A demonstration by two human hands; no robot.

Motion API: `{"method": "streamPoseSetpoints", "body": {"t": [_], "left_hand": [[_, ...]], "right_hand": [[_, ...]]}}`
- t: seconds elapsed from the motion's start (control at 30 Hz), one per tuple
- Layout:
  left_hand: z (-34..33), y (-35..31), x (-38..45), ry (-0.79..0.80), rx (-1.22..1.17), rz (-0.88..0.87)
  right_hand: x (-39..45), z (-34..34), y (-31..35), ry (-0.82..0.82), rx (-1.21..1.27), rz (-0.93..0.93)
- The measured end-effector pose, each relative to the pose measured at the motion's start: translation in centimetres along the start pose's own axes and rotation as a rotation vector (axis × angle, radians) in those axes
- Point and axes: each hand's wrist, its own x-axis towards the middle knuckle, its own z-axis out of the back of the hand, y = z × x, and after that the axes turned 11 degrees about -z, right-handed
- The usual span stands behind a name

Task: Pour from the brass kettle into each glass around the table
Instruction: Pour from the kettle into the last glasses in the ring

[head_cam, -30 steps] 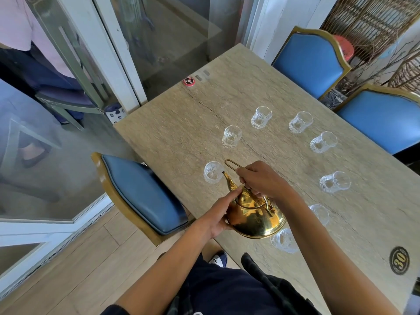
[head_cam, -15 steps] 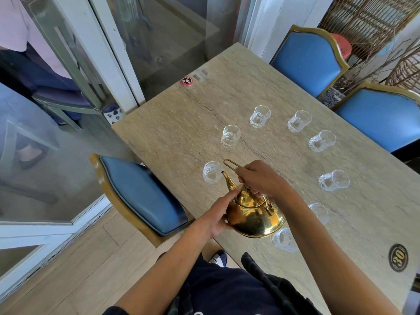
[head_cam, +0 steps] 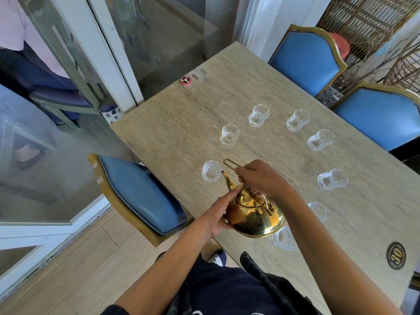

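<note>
The brass kettle (head_cam: pixel 254 218) hangs above the near left part of the stone table (head_cam: pixel 181 123). My right hand (head_cam: pixel 261 178) grips its thin wire handle from above. My left hand (head_cam: pixel 218 215) supports the kettle's left side, its fingers pressed near the lid. The spout tip points at a cut glass (head_cam: pixel 211 171) and sits just beside its rim. Several more clear glasses form a ring on the table, among them one (head_cam: pixel 229 135) farther back and one (head_cam: pixel 283 238) partly hidden under the kettle. No stream is visible.
A blue chair (head_cam: pixel 141 192) stands at the table's left edge, and two more blue chairs (head_cam: pixel 304 57) at the far right. A red call button (head_cam: pixel 185 80) lies at the far edge. A round "30" sticker (head_cam: pixel 396 255) marks the near right. Glass doors stand to the left.
Kettle and both hands keep nearly the same pose. The spout tip has edged slightly closer to the glass at the left.
</note>
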Motion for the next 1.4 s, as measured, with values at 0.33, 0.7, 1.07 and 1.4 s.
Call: {"method": "streamPoseSetpoints", "body": {"t": [0.33,0.7,1.07,1.4], "left_hand": [[0.09,0.32,-0.13,0.012,0.003,-0.018],[0.51,0.48,0.03,0.006,-0.028,0.0],[0.37,0.48,0.21,0.017,-0.025,-0.02],[0.29,0.16,0.29,0.042,-0.02,-0.026]], "right_hand": [[-0.22,-0.1,-0.06,0.001,-0.013,-0.002],[-0.43,-0.34,0.09,0.004,-0.015,0.006],[-0.66,-0.03,0.28,0.016,-0.015,0.011],[-0.41,0.2,0.52,-0.002,-0.042,0.028]]}}
